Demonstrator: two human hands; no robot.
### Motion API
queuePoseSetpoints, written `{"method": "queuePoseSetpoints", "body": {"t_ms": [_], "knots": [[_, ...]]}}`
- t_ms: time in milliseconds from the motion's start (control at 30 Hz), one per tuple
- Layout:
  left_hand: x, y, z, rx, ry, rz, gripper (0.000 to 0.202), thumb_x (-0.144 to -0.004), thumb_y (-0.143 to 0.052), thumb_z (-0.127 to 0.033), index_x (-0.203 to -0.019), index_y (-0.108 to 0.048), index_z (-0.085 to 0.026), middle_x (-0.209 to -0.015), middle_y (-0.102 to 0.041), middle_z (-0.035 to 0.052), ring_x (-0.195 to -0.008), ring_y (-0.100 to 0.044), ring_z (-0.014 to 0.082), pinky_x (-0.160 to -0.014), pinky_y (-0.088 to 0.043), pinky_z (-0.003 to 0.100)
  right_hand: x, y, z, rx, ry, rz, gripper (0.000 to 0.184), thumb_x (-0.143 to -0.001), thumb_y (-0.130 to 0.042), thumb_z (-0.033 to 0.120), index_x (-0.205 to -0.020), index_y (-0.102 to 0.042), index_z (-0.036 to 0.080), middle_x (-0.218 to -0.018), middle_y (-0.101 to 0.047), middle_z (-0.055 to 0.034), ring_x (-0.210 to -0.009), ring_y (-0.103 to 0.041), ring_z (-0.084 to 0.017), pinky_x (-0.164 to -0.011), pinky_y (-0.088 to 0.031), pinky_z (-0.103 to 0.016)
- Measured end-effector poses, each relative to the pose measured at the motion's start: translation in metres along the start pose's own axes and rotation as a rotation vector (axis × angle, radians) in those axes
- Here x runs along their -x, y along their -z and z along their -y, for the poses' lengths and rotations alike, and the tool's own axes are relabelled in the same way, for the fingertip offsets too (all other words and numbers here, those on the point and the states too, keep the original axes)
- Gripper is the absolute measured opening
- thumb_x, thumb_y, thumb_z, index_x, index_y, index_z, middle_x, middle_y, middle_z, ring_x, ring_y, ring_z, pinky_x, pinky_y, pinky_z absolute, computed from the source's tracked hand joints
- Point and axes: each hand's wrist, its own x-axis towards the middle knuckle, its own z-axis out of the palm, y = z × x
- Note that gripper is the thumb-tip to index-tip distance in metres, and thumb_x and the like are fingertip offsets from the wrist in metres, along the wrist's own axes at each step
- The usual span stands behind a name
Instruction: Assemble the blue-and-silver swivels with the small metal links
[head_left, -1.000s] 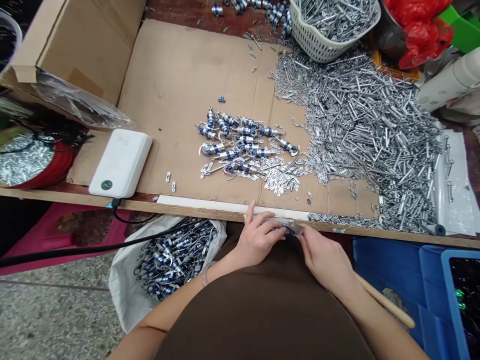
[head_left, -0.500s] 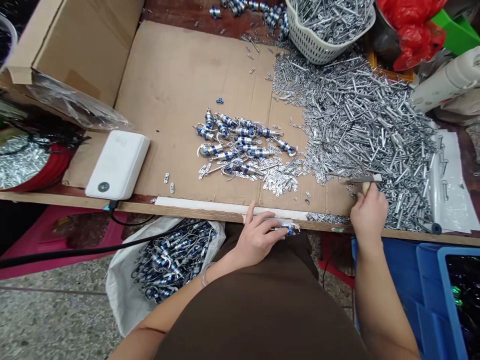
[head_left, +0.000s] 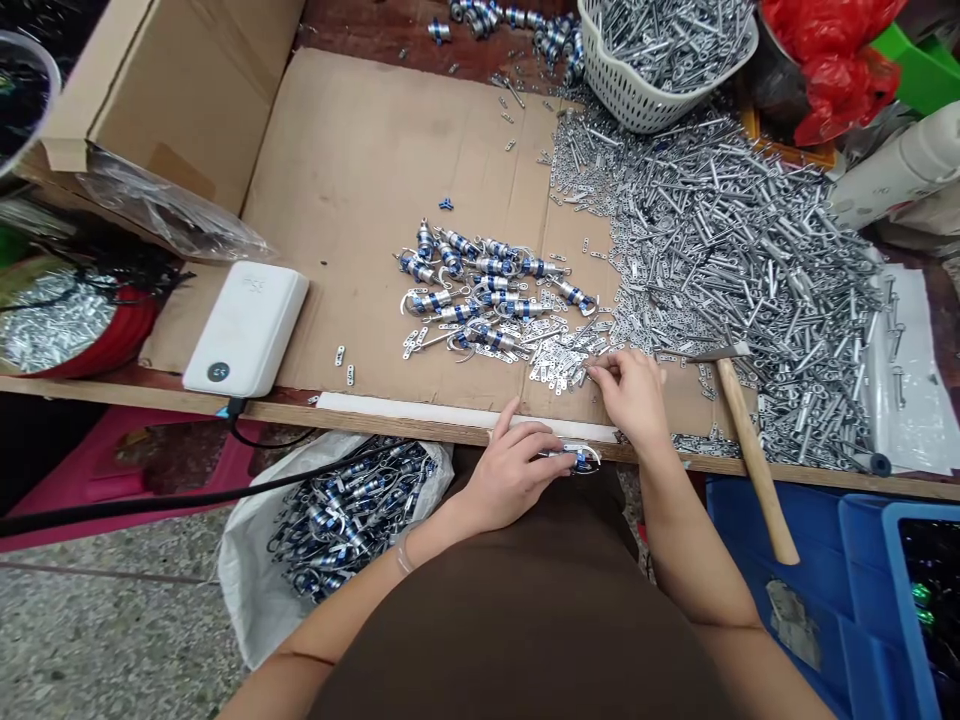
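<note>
Cardboard covers the bench (head_left: pixel 277 409). From the head view, a white sack (head_left: pixel 247 600) below it holds many blue-banded fittings (head_left: pixel 352 520), and a smaller heap of fittings (head_left: pixel 480 285) lies on the cardboard, while a far larger spread of silver pins and strips (head_left: pixel 750 270) remains to the right. The left hand (head_left: pixel 510 475) has its fingers (head_left: pixel 544 437) clamped on one fitting (head_left: pixel 579 458) at the bench edge. The right hand (head_left: pixel 634 395) has its fingers (head_left: pixel 602 372) bunched at loose strips (head_left: pixel 562 362); any grip is hard to tell. The hammer (head_left: pixel 750 450), in that hand a moment ago, now lies across the edge.
</note>
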Motion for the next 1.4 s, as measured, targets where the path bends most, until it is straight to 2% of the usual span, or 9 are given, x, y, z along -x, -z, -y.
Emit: {"method": "queuePoseSetpoints", "body": {"t_ms": [167, 267, 367, 467, 667, 867, 1000, 1167, 1400], "knots": [[-0.002, 0.002, 0.001, 0.049, 0.028, -0.059, 0.014, -0.083, -0.057, -0.025, -0.097, -0.06, -0.022, -0.081, -0.067, -0.0011, -0.081, -0.059, 0.0125, -0.105, -0.029, 0.048, 0.028, 0.017, -0.003, -0.267, 0.007, -0.07, 0.012, -0.08, -0.051, 0.029, -0.079, -0.058, 0.02, -0.082, -0.061, -0.0033, -0.078, -0.055, -0.018, -0.072, -0.041, -0.032], [-0.003, 0.002, 0.001, 0.072, 0.038, -0.09, 0.024, -0.083, -0.058, -0.026, -0.106, -0.056, -0.019, -0.082, -0.067, 0.0016, -0.081, -0.06, 0.0136, -0.104, -0.032, 0.048, 0.058, 0.024, -0.001, -0.42, 0.101, 0.053, 0.008, -0.082, -0.052, 0.027, -0.08, -0.058, 0.022, -0.08, -0.062, -0.0007, -0.074, -0.057, -0.014, -0.067, -0.043, -0.026], [-0.006, 0.003, 0.001, 0.098, 0.033, -0.105, 0.033, -0.082, -0.059, -0.025, -0.112, -0.051, -0.016, -0.084, -0.067, 0.0034, -0.082, -0.061, 0.0143, -0.102, -0.034, 0.048, 0.079, 0.026, 0.001, -0.45, 0.243, 0.161, 0.007, -0.083, -0.052, 0.022, -0.082, -0.059, 0.023, -0.081, -0.063, 0.0, -0.078, -0.058, -0.013, -0.069, -0.045, -0.025], [-0.008, 0.005, 0.0, 0.12, 0.032, -0.11, 0.034, -0.081, -0.06, -0.024, -0.113, -0.05, -0.016, -0.084, -0.068, 0.0035, -0.082, -0.06, 0.0139, -0.102, -0.034, 0.048, 0.088, 0.023, 0.001, -0.409, 0.333, 0.084, 0.01, -0.083, -0.051, 0.019, -0.088, -0.059, 0.023, -0.085, -0.064, -0.0011, -0.082, -0.057, -0.014, -0.074, -0.045, -0.027], [-0.008, 0.007, -0.003, 0.138, 0.062, -0.093, 0.014, -0.082, -0.058, -0.024, -0.095, -0.062, -0.02, -0.082, -0.067, 0.001, -0.082, -0.059, 0.0131, -0.102, -0.033, 0.046, 0.096, 0.021, -0.001, -0.269, 0.394, 0.004, 0.01, -0.083, -0.052, 0.02, -0.087, -0.061, 0.022, -0.08, -0.06, -0.002, -0.079, -0.052, -0.015, -0.073, -0.042, -0.032], [-0.009, 0.007, -0.007, 0.281, 0.215, -0.113, 0.002, -0.078, -0.064, -0.023, -0.078, -0.066, -0.022, -0.076, -0.068, -0.0017, -0.079, -0.059, 0.0136, -0.1, -0.033, 0.045, 0.096, 0.018, -0.009, -0.333, 0.247, 0.127, 0.014, -0.082, -0.053, 0.031, -0.093, -0.057, 0.023, -0.096, -0.054, -0.0047, -0.091, -0.051, -0.017, -0.078, -0.041, -0.033], [-0.011, 0.009, -0.008, 0.38, 0.303, -0.119, 0.003, -0.076, -0.065, -0.022, -0.075, -0.066, -0.02, -0.072, -0.068, -0.001, -0.073, -0.059, 0.0131, -0.087, -0.041, 0.037, 0.1, 0.012, -0.008, -0.159, 0.288, -0.087, 0.008, -0.082, -0.054, 0.027, -0.086, -0.059, 0.023, -0.086, -0.057, -0.0032, -0.086, -0.05, -0.017, -0.077, -0.036, -0.033], [-0.011, 0.01, -0.01, 0.392, 0.363, -0.105, 0.005, -0.076, -0.066, -0.024, -0.074, -0.067, -0.02, -0.069, -0.067, 0.0, -0.071, -0.058, 0.014, -0.08, -0.042, 0.035, 0.101, 0.016, -0.004, 0.03, 0.551, -0.279, 0.016, -0.078, -0.058, 0.017, -0.09, -0.063, 0.027, -0.078, -0.062, -0.0004, -0.079, -0.053, -0.015, -0.076, -0.031, -0.034], [-0.012, 0.013, -0.013, 0.333, 0.416, -0.046, 0.012, -0.078, -0.062, -0.028, -0.068, -0.066, -0.02, -0.064, -0.063, -0.0004, -0.07, -0.055, 0.0149, -0.079, -0.041, 0.036, 0.091, 0.021, -0.006, -0.143, 0.544, -0.103, 0.015, -0.082, -0.053, 0.014, -0.09, -0.06, 0.025, -0.079, -0.065, 0.0015, -0.076, -0.056, -0.012, -0.076, -0.034, -0.031]]}}
